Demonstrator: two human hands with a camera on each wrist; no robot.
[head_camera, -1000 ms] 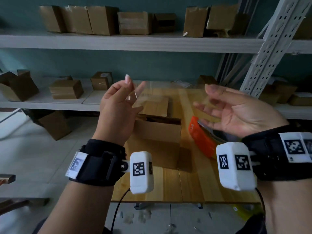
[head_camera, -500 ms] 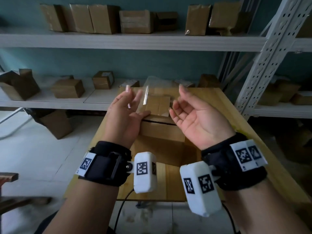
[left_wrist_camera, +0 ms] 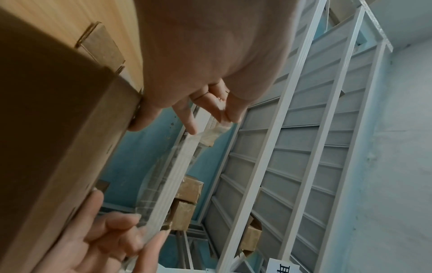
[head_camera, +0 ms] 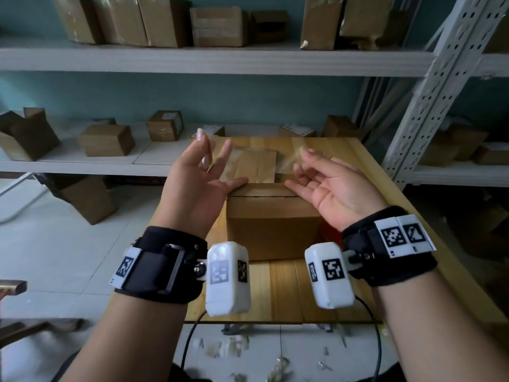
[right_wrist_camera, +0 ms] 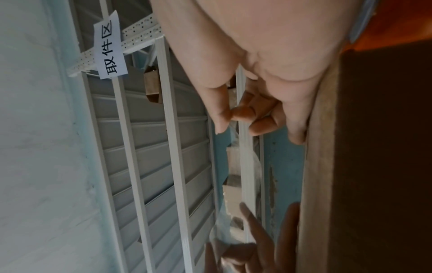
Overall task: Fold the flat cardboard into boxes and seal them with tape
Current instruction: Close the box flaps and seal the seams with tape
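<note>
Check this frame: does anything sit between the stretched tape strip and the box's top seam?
Nothing visible does. The tape strip, pinched by the left hand and right hand, hangs above the box, whose top seam lies bare.

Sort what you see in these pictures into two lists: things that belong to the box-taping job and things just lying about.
Belongs to the job:
- strip of clear tape, stretched between left hand and right hand
- folded cardboard box on the wooden table
- flat cardboard behind it

Lying about:
- cardboard boxes on the shelves
- scraps on the floor
</note>
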